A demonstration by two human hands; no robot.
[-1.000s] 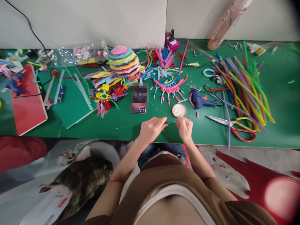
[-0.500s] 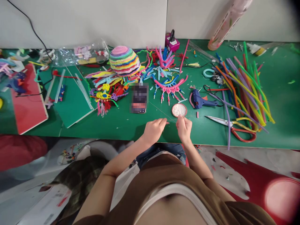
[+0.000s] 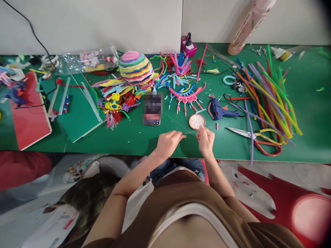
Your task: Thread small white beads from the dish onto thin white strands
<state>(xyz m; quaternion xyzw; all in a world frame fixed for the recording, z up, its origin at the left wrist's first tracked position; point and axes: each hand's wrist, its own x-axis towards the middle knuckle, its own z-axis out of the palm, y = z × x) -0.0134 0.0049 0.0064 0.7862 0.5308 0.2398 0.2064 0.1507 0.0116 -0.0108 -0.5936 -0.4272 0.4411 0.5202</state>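
Observation:
Near the table's front edge, my left hand (image 3: 169,143) is closed in a pinch on one end of a thin thread (image 3: 190,132), which could be a fine wire. My right hand (image 3: 206,140) pinches the same strand a short way to the right. Just behind my right fingers is a small round red-rimmed dish (image 3: 189,123) of tiny whitish beads. Behind and left of the dish lies a phone (image 3: 152,108), its screen blurred. A pink and blue fringed piece (image 3: 187,97) with beaded strands rests beyond the dish.
On the right are a blue glue gun (image 3: 222,109), large scissors (image 3: 254,135) with blades toward me, and a pile of coloured pipe cleaners (image 3: 274,100). At the back left stands a striped fuzzy hat (image 3: 136,67). Farther left are green (image 3: 77,120) and red (image 3: 31,117) boards.
My right hand has shifted slightly right, away from my left, and the strand between them now shows more clearly. My left hand has barely moved.

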